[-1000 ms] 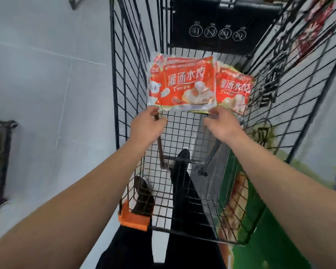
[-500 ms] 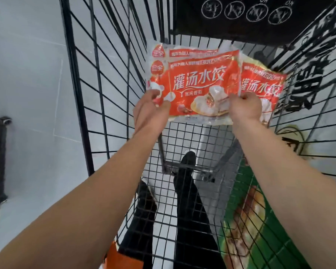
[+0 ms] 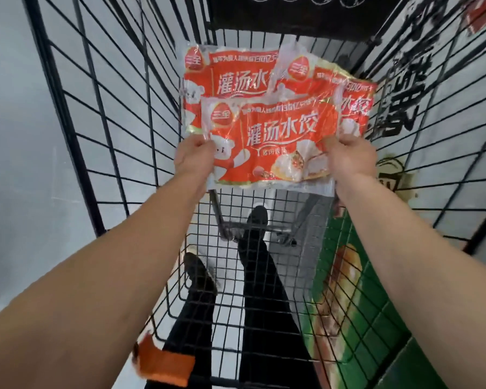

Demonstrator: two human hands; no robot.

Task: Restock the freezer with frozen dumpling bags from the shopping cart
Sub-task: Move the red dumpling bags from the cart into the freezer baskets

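Inside the black wire shopping cart I hold an orange-red frozen dumpling bag by its two sides. My left hand pinches its left edge and my right hand grips its right edge. The bag is lifted above the cart floor. Behind it lie two more of the same bags: one at the back left, another tilted at the back right, both partly hidden by the held bag. The freezer is not in view.
The cart's wire walls rise close on the left, right and front. A black panel closes the far end. A green carton with a food picture shows through the right wall. My legs and shoes are below the mesh, on grey floor.
Both hands have closed on the top bag's edges and raised it toward me, uncovering a bag beneath it. The camera has leaned deeper into the cart.
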